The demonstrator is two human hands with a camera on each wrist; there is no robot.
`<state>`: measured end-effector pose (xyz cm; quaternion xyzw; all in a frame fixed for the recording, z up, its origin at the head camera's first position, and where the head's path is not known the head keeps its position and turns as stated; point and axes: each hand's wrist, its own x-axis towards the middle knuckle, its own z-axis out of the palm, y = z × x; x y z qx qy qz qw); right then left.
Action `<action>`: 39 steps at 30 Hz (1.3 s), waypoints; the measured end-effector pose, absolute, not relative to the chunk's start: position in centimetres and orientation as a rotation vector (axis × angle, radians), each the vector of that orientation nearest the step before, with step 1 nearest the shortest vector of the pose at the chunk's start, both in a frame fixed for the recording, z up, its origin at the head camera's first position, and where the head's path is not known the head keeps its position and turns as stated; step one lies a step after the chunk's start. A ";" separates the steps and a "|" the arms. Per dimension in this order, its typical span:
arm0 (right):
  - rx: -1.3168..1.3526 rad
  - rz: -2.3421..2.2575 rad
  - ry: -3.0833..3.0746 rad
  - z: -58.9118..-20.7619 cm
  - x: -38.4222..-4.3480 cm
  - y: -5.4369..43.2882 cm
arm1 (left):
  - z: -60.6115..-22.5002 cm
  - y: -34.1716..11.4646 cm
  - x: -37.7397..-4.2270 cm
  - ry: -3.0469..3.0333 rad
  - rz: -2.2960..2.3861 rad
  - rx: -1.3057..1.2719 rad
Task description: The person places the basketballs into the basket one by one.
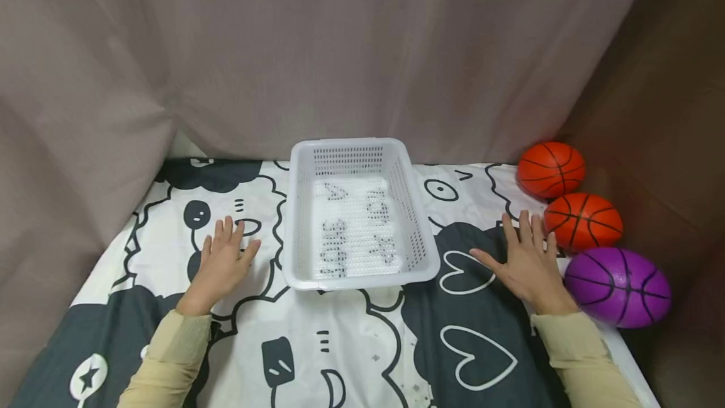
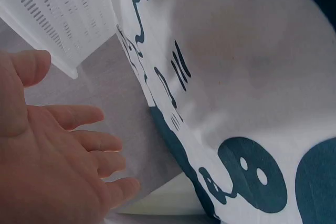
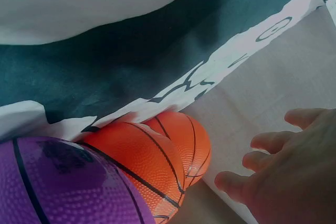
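Note:
A white perforated plastic basket [image 1: 362,283] stands in the middle of the cloth, with nothing inside but dark printed patterns seen through its floor. To its left, my left hand [image 1: 219,266] is held palm down with fingers spread, holding nothing; its fingers [image 2: 100,142] look extended in the left wrist view. On the other side, my right hand [image 1: 530,263] also has its fingers spread and grips nothing. Right beside it are three toy basketballs in a row: an orange ball [image 1: 551,170] at the back, another orange ball [image 1: 583,222], and a purple ball [image 1: 617,287] nearest me.
A black-and-white cartoon-patterned cloth [image 1: 340,345] covers the table. Grey-brown curtains [image 1: 351,49] hang behind and at both sides. The balls lie along the right table edge, against the curtain. A corner of the basket [image 2: 68,61] shows in the left wrist view.

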<state>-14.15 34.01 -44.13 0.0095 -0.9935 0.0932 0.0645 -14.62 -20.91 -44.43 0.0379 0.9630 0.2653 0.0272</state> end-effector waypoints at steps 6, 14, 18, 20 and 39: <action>-0.027 0.327 -2.980 -43.4 -13.6 34.7 | -43.2 -19.2 -14.0 2.955 1.015 0.157; -0.348 0.405 -2.874 -41.0 -9.9 37.8 | -42.2 -13.8 -11.9 2.916 1.158 0.327; -0.507 0.446 -2.820 -40.3 -8.4 39.8 | -42.8 -12.6 -11.4 2.964 1.112 0.342; -0.560 0.453 -2.800 -40.3 -8.0 40.5 | -43.2 -12.2 -11.4 2.975 1.111 0.340; -0.773 0.344 -2.761 -41.8 -7.2 43.8 | -44.2 -12.1 -12.1 2.990 1.128 0.314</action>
